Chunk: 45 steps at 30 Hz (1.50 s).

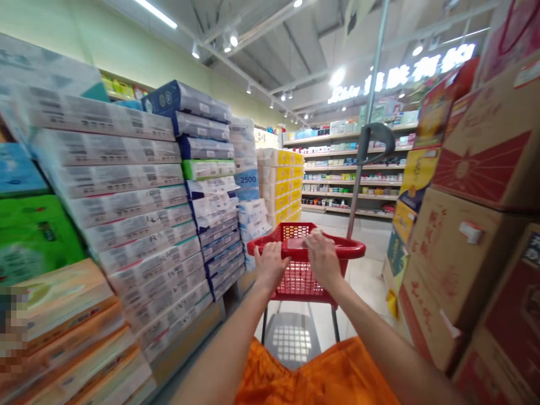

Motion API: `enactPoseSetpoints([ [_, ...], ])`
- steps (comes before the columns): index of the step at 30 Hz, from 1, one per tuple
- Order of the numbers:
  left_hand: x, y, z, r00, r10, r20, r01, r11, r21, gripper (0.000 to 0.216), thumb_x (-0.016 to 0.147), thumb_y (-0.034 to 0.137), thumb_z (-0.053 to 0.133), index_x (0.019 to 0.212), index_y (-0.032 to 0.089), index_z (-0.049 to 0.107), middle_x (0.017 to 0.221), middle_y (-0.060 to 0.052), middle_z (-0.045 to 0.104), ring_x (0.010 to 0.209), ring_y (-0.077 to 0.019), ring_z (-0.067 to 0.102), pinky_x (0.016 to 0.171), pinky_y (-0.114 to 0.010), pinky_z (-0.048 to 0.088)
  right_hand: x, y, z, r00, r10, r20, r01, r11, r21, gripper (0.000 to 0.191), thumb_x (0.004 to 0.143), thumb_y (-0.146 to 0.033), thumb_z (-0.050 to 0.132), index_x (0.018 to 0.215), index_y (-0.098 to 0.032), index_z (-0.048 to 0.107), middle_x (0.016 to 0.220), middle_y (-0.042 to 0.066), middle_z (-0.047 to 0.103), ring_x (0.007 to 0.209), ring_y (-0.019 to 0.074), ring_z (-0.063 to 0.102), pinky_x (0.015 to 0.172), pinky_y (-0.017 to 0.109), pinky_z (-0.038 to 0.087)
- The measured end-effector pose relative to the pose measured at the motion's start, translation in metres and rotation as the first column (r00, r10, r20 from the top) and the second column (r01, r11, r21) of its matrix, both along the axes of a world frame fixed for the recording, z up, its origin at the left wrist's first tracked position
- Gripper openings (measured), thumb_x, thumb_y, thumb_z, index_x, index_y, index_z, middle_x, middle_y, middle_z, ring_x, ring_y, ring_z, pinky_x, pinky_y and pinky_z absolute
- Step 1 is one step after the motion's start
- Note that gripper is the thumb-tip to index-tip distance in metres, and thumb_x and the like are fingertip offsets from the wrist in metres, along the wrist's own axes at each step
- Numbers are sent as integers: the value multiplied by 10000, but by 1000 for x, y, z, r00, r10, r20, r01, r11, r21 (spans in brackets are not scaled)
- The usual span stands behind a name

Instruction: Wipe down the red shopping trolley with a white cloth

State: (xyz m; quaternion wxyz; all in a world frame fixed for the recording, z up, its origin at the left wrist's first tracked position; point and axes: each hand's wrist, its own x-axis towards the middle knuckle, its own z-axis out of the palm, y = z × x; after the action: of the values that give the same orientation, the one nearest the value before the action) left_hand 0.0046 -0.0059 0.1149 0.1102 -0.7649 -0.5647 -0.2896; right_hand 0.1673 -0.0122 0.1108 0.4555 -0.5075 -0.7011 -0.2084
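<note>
In front of me stands a red plastic shopping cart (pixel 291 281) with a lattice basket and dark legs. Its red handle (pixel 353 247) runs across the near side. My left hand (pixel 270 263) is closed over the left part of this handle, thumb toward the middle. My right hand (pixel 324 259) rests right of the middle, its slightly blurred fingers curled over the bar. The handle hides what its fingertips touch. Through the lattice, no goods can be made out in the basket.
Tall stacks of wrapped tissue packs (pixel 139 191) line the left side, with yellow packs (pixel 280 180) farther on. Cardboard cartons (pixel 447 253) are piled at the right. A metal pole (pixel 358 191) with a grey fitting rises beyond the cart. Stocked shelves (pixel 350 169) cross the back.
</note>
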Motion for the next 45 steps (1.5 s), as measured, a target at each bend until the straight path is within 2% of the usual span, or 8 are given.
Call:
enactPoseSetpoints([
  [4,-3,1,2,999,6,-34,-6,1000,-3,422,825,383,389,1202,196,425,1236,-92,503,1162,-242,389,1002,-518,177,-9,0,5,990,97,101,-92,994,-57,351,827,-134,348,1110,-214,539,1198,61,505,1099,213,425,954,413,314],
  [10,-1,0,4,999,23,-41,-24,1000,-7,432,819,378,405,1204,184,426,1233,-90,508,1162,-244,397,1002,-516,186,65,-5,-6,973,-220,-70,217,975,-43,337,804,-129,365,1083,-162,553,1109,109,550,1022,241,478,885,447,359],
  [17,0,3,2,991,49,-123,-45,998,36,430,836,394,372,1214,194,419,1240,-79,504,1165,-225,403,993,-503,227,-20,-5,-3,989,40,142,-48,997,55,379,800,-103,399,1145,-201,521,1210,73,490,1146,232,388,980,432,289],
  [23,-4,7,1,990,65,-129,-61,998,34,428,835,382,376,1211,185,429,1240,-83,506,1163,-221,409,995,-489,230,55,1,-12,984,-176,-2,176,982,75,391,770,-70,371,1114,-142,541,1124,118,544,1072,236,451,918,417,362],
  [26,-1,7,1,994,58,-98,-55,998,25,417,841,369,366,1204,176,433,1241,-85,507,1165,-216,407,997,-501,216,59,2,-13,973,-224,-63,228,970,87,377,784,-94,362,1111,-152,540,1103,122,549,1043,240,472,906,448,365],
  [32,-3,5,2,992,45,-115,-41,998,45,412,840,376,372,1200,186,438,1239,-84,509,1161,-218,410,990,-492,233,-11,-2,-13,988,61,139,-77,991,110,408,796,-75,381,1149,-222,525,1283,65,431,1191,232,347,976,429,319],
  [40,1,5,0,998,13,-56,-12,1000,29,416,830,340,389,1208,172,431,1236,-106,508,1160,-227,407,994,-521,200,45,2,-16,988,-72,-136,91,987,135,430,769,-84,338,1138,-177,538,1152,97,529,1094,268,441,936,487,341],
  [45,1,9,6,981,-49,188,59,997,-49,378,833,320,353,1161,179,478,1242,-103,504,1178,-232,405,1015,-551,131,-15,-1,-1,949,293,-114,-287,956,66,425,767,-56,377,1124,-216,543,1182,64,529,1122,201,443,965,410,348],
])
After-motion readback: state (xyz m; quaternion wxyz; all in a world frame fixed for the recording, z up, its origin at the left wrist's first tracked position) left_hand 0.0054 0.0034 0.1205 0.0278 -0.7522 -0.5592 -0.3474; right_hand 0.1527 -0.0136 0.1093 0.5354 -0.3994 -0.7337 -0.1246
